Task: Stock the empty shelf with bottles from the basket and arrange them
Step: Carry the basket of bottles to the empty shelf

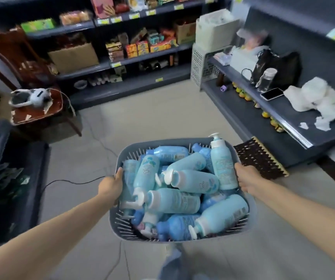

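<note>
Grey plastic basket [158, 142] with slotted walls and a rounded rim, held in the air above the pale tiled floor [152, 118], between both hands; heaped full of bottles [174, 201], mostly light blue with white caps or white pump heads, a few darker blue ones low in the pile; nearly all lying on their sides, crossed over one another; one tall pump bottle [222, 164] leaning nearly upright against the right wall, its white nozzle poking above the rim.

Curly script and a leafy motif on a couple of fronts, blocks of small print on the backs; all too blurred to read.

Left hand [112, 184] clamped on the left rim, thumb over the top edge and touching a bottle inside, fingers [115, 201] curled round the outside; right hand [245, 176] grasping the right rim just beside the pump bottle, thumb on top, fingers tucked beneath and out of sight; both forearms stretched forward, bare.

To the right, a grey shelf [283, 116] bearing a phone [271, 93] and crumpled white paper [316, 100]; to the left, a wooden chair [35, 110].
</note>
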A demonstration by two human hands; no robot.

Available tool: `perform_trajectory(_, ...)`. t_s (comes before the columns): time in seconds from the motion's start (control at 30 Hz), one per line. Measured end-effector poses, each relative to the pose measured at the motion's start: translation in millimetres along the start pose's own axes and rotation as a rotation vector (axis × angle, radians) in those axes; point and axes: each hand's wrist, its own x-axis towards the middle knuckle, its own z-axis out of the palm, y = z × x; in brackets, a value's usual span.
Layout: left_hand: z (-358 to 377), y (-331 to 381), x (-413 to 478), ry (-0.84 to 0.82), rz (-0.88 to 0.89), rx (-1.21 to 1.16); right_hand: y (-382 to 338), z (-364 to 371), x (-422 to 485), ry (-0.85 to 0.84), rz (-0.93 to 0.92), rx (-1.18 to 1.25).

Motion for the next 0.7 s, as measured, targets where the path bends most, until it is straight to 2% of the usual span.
perform_trajectory(0.17,31,88,52,-0.101,0.183,0.133,-2,-30,37,0.135,0.137,0.16)
perform_trajectory(0.33,73,178,89,-0.179,0.293,0.244,-4,-62,89,0.247,0.216,0.284)
perform_trajectory(0.7,187,338,134,-0.264,0.468,0.37,-28,-146,182,0.436,0.299,0.311)
